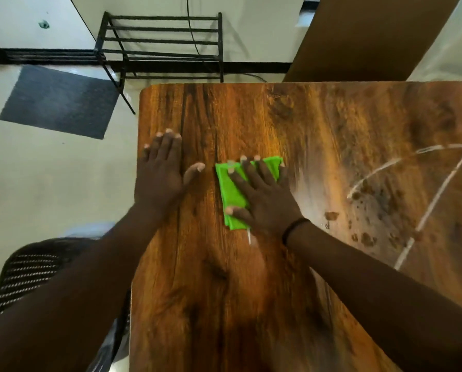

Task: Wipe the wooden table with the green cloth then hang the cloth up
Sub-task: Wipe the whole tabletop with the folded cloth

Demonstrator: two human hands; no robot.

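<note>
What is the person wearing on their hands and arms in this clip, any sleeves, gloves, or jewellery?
Both forearms are bare, with no sleeves or gloves in view. The right hand has a thin dark band around the wrist. The left hand shows no band, ring or watch. Fingernails on both hands are short and unpainted.

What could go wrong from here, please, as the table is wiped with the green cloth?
The green cloth is folded small under the right hand, so strokes may miss the brown spots to its right. The left hand rests near the table edge and might slip off.
</note>
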